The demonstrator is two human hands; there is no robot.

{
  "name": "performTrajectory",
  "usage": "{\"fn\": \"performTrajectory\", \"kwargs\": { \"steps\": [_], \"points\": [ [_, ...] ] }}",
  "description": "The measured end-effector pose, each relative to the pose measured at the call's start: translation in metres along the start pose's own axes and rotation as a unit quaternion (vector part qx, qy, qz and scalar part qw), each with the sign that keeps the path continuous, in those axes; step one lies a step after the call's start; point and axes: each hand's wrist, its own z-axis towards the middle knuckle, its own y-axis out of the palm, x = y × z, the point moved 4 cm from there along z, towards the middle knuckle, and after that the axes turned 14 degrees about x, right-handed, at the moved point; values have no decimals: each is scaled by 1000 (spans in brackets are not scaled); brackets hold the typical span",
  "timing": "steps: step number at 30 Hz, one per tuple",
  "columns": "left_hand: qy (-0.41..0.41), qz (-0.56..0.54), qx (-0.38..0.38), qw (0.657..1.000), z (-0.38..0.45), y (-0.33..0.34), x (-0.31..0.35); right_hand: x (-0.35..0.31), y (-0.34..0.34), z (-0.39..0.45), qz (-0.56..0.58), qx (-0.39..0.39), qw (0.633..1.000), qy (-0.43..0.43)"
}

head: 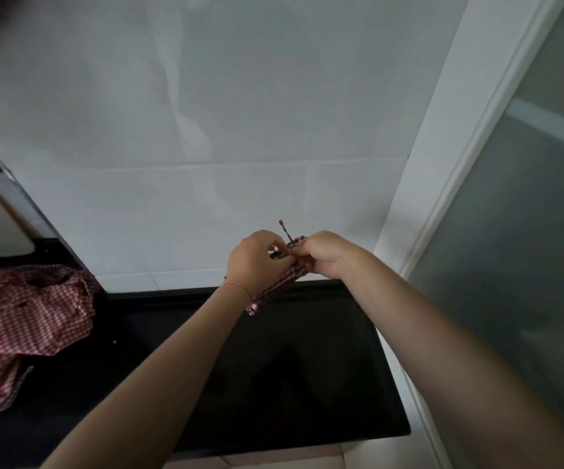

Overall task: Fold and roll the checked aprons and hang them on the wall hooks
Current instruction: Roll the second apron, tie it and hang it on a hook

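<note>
While a heap of checked aprons (pixel 26 319) waits on the dark desk (pixel 273 367) at near left, left hand (pixel 256 262) and right hand (pixel 321 253) pinch the strings (pixel 287 231) of a rolled apron (pixel 273 289) held above the desk's far edge; tying seems underway, and hanging likely follows, though no hooks show.
</note>
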Motion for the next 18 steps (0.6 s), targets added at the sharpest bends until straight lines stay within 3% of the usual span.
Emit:
{"fn": "performTrajectory", "kwargs": {
  "steps": [14,18],
  "points": [
    [53,34,5,998,20,-13,22,-23,-12,-9,15,39,998,-45],
    [41,-4,18,999,25,-16,26,-37,-20,-24,48,36,995,-85]
  ]
}}
